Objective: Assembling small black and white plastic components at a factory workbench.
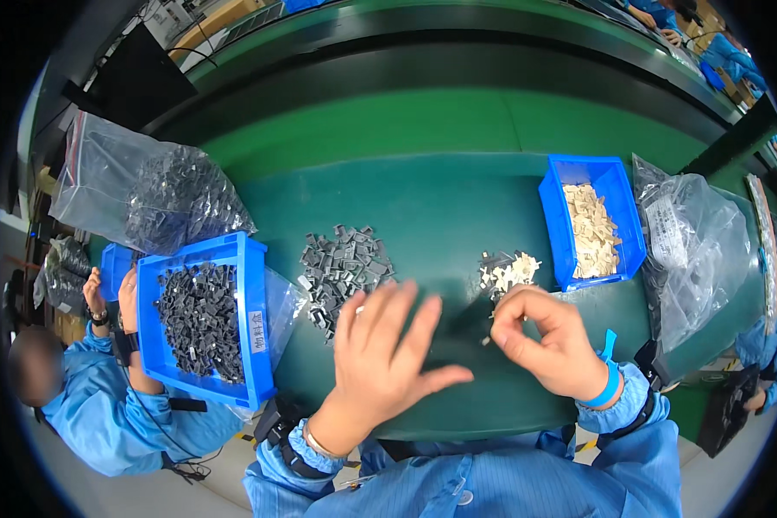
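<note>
My left hand (375, 354) is open with fingers spread, held over the table at the near edge of a loose pile of small dark grey plastic pieces (345, 259). My right hand (544, 341) is closed in a pinch, thumb against forefinger. A tiny pale bit shows by its fingertips, too small to name. Just beyond that hand lies a smaller heap of cream-coloured plastic pieces (514, 271), with some dark ones at its left side. A blue bin (626, 216) of cream pieces stands behind it to the right.
On the left stands a blue bin (257, 302) of dark pieces, with a clear bag (177, 194) of dark parts behind it. Another plastic bag (699, 233) lies at the right. A co-worker (129, 406) sits at the left holding a small blue bin (119, 272). A conveyor belt (388, 121) runs beyond the green table.
</note>
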Tool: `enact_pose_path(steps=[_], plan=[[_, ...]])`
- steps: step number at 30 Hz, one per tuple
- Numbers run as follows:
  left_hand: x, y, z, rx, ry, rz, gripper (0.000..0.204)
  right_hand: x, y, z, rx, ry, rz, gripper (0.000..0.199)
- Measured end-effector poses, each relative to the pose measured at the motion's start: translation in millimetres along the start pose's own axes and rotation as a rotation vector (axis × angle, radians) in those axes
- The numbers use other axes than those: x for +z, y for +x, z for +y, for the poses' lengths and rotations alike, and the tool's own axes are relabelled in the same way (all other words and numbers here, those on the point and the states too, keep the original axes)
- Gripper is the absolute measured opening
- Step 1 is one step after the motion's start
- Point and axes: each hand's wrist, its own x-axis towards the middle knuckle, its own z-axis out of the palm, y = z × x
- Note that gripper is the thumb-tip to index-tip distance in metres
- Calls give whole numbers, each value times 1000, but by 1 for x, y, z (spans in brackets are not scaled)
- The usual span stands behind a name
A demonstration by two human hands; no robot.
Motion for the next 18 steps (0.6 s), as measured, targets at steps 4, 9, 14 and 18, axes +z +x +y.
enact_pose_path(steps=[4,9,14,18], plan=[[12,14,-39,-359,74,-22,76,2,1,14,-24,132,173,7],[35,15,-59,-463,293,-117,57,6,4,19,-15,193,155,6],[37,11,-44,-403,167,-94,36,4,1,24,-14,151,136,6],[32,-1,-42,-404,70,-43,23,3,1,25,-19,138,131,6]])
